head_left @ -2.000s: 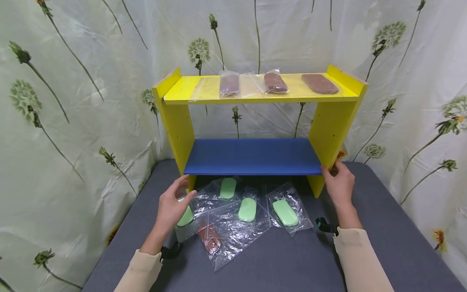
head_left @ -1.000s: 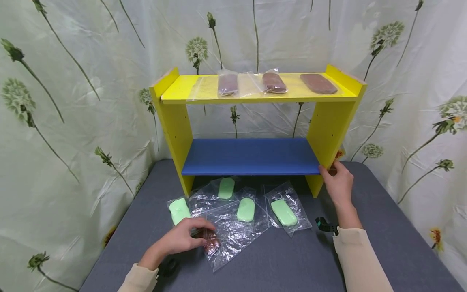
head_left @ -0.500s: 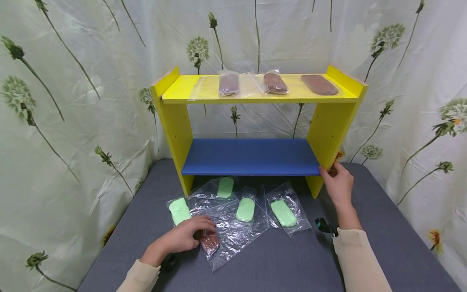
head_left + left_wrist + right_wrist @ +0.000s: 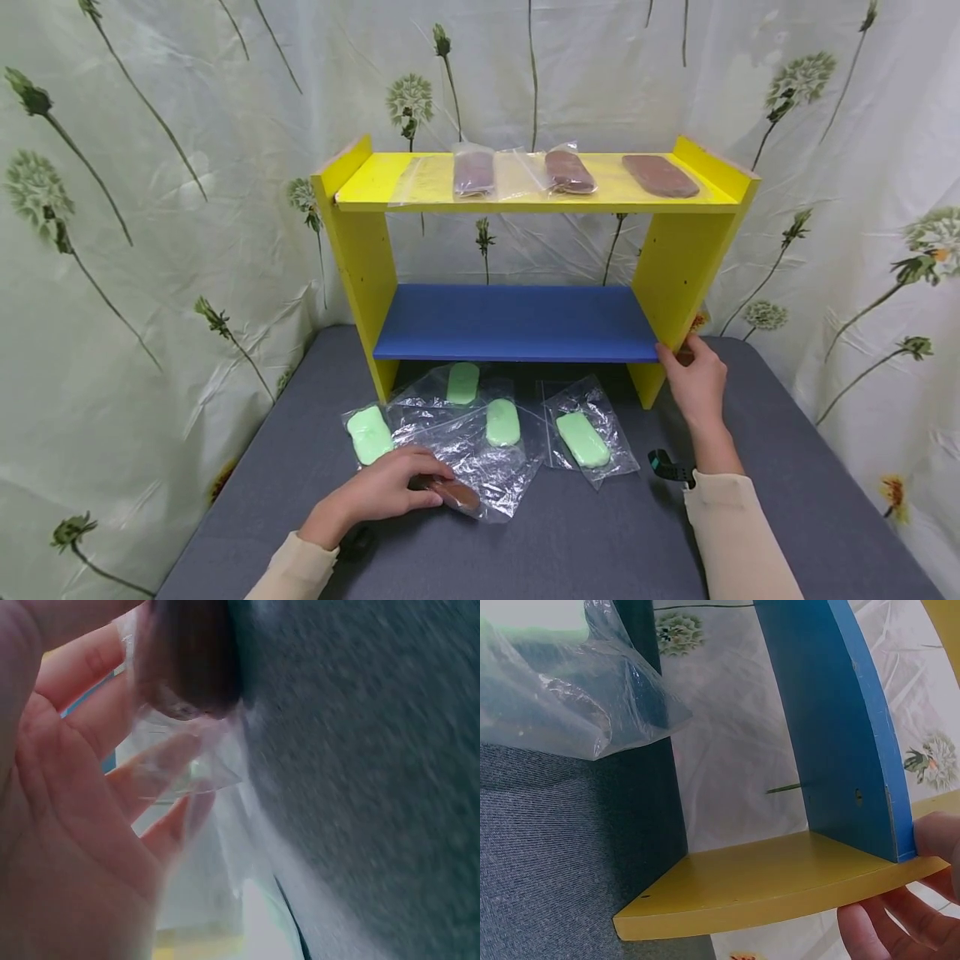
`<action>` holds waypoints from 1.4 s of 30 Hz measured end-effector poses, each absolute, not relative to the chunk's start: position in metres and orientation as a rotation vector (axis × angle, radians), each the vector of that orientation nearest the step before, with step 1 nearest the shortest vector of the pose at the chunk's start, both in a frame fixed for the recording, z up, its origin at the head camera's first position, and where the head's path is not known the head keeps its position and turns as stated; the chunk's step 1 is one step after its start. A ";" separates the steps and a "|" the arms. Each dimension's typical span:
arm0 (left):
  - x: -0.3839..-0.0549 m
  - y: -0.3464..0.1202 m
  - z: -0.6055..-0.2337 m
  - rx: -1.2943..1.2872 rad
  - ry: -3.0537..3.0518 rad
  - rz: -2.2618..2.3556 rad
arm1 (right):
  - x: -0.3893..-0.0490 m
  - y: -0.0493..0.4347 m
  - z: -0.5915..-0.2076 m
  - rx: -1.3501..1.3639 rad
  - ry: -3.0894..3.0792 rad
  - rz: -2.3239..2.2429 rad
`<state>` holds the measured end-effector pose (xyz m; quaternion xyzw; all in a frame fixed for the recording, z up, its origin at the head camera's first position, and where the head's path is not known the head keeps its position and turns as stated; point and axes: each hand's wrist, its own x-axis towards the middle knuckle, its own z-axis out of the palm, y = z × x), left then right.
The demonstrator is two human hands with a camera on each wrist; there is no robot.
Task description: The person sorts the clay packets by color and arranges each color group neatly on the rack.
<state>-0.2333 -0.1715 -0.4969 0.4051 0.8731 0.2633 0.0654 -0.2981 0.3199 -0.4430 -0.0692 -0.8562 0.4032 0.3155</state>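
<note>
My left hand (image 4: 386, 487) pinches a rounded brown bar (image 4: 456, 493) inside a clear plastic bag, low over the table's front. In the left wrist view, thumb and fingers press the bar (image 4: 191, 660) through the film. My right hand (image 4: 699, 379) grips the right side panel of a yellow shelf unit (image 4: 678, 267), its thumb at the end of the blue shelf (image 4: 517, 321). The right wrist view has those fingers (image 4: 911, 919) curled behind the panel's edge. Bagged pale green bars lie nearby: one left (image 4: 370, 435), two central (image 4: 502, 422), one right (image 4: 583, 439).
On the yellow top shelf rest three brownish bars: one left (image 4: 474, 173), one middle (image 4: 568, 172) and one right (image 4: 660, 176). The dark grey table (image 4: 570, 542) extends around the unit. A flower-patterned curtain (image 4: 187, 167) hangs behind and at both sides.
My left hand has come down from beside the left green bar to the brown bar, pinched it and tilted it rightward. Its bag and the central green bar shifted slightly. My right hand stayed put.
</note>
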 end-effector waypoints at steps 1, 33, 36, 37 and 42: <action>-0.233 -0.170 -0.496 1.219 2.633 0.801 | -0.298 0.320 -0.443 -0.181 -2.255 1.064; -0.225 -0.130 -0.506 1.525 2.773 0.547 | -0.297 0.318 -0.441 -0.184 -2.282 1.095; -0.222 -0.128 -0.505 1.530 2.765 0.468 | -0.297 0.319 -0.442 -0.184 -2.283 1.093; -0.221 -0.127 -0.505 1.540 2.770 0.447 | -0.297 0.319 -0.442 -0.184 -2.282 1.092; -0.216 -0.122 -0.501 1.540 2.818 0.429 | -0.297 0.319 -0.443 -0.186 -2.289 1.093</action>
